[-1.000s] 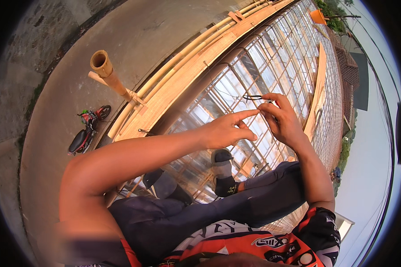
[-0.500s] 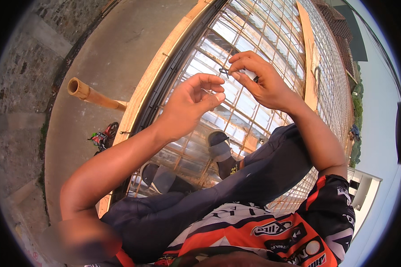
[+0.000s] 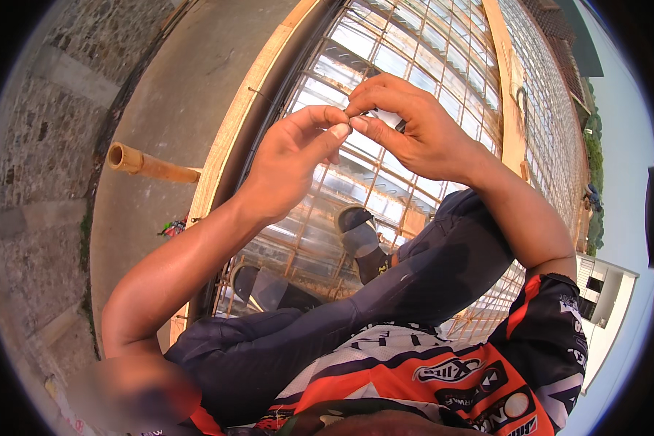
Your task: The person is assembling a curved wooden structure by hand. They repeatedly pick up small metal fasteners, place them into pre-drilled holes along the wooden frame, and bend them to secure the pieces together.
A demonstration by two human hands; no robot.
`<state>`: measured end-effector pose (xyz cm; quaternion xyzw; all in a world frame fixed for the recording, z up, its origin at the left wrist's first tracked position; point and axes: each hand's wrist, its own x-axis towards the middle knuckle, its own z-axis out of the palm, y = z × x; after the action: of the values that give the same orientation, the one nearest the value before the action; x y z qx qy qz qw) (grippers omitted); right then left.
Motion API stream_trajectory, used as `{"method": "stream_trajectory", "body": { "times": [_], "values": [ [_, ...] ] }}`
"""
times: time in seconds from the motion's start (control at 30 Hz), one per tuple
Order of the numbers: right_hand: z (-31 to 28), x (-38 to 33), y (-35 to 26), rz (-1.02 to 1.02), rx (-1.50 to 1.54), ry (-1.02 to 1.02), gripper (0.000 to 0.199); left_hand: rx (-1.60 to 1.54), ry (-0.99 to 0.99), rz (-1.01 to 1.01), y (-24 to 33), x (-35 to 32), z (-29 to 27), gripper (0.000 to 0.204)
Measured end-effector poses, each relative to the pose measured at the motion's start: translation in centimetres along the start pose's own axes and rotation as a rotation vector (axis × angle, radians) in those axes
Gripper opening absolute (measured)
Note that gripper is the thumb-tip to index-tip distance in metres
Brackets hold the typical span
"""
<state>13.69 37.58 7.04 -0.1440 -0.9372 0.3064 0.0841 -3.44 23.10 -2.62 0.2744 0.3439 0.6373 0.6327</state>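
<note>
Left hand (image 3: 287, 156), right hand (image 3: 418, 131), perhaps pinching wire (image 3: 371, 112), above mesh (image 3: 443, 73), inside plank edge (image 3: 238, 116)

Thin dark wire (image 3: 371, 112), partly hidden, pinched in the right hand (image 3: 423, 131) just beside the left hand (image 3: 287, 161)

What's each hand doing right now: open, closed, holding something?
Left hand: thumb and forefinger close together; whether it grips anything cannot be told.
Right hand: closed, holding a thin, dark, wire-like piece between thumb and forefinger.

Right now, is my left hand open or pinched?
Pinched: the left hand has its thumb and forefinger tips together, close beside the right hand.
</note>
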Motion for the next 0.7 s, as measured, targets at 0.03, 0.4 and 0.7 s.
{"method": "stream_trajectory", "body": {
  "times": [0.03, 0.4, 0.7],
  "values": [
    [0.0, 0.0, 0.1, 0.0, -0.006, -0.007, 0.017, 0.019, 0.006, -0.007, 0.0, 0.0, 0.0, 0.021],
    [0.4, 0.2, 2.1, 0.191, -0.093, -0.283, 0.047, 0.483, 0.23, 0.002, -2.9, 0.7, -6.8, 0.024],
    [2.3, 0.1, 2.6, 0.278, 0.015, -0.285, 0.047, 0.558, 0.013, -0.11, -1.9, 0.6, -3.1, 0.038]
  ]
}}
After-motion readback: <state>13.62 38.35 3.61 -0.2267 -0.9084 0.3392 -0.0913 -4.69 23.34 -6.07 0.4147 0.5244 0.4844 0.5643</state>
